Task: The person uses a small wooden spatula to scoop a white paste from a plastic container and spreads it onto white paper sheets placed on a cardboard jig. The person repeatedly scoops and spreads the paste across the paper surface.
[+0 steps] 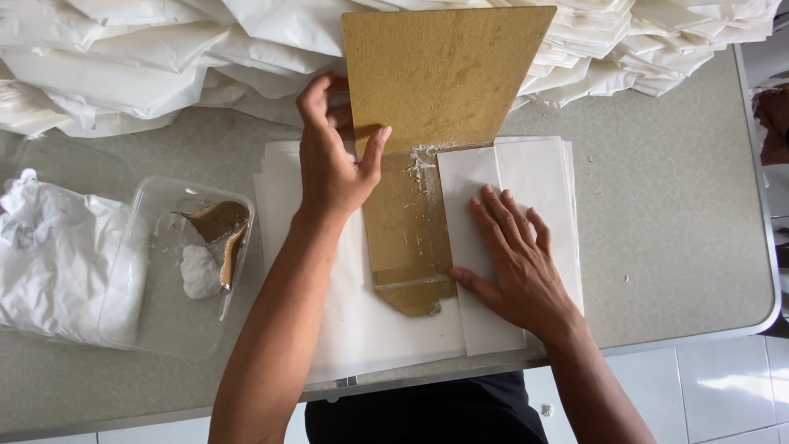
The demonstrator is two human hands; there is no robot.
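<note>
A brown board template (436, 90), wide at the top and narrowing toward me, lies on a stack of white paper sheets (353, 329). My left hand (333, 156) grips the board's left edge, thumb on its face. My right hand (514, 255) lies flat, fingers spread, pressing a folded white paper flap (467, 177) against the board's narrow part (407, 247). White paste smears show on the board near the fold.
A clear plastic tub (164, 329) at left holds white paste (199, 271) and a brown scrap. A crumpled white bag (57, 255) lies beside it. Folded white paper piles (164, 57) fill the table's back. The table's edge (764, 271) runs at right and near me.
</note>
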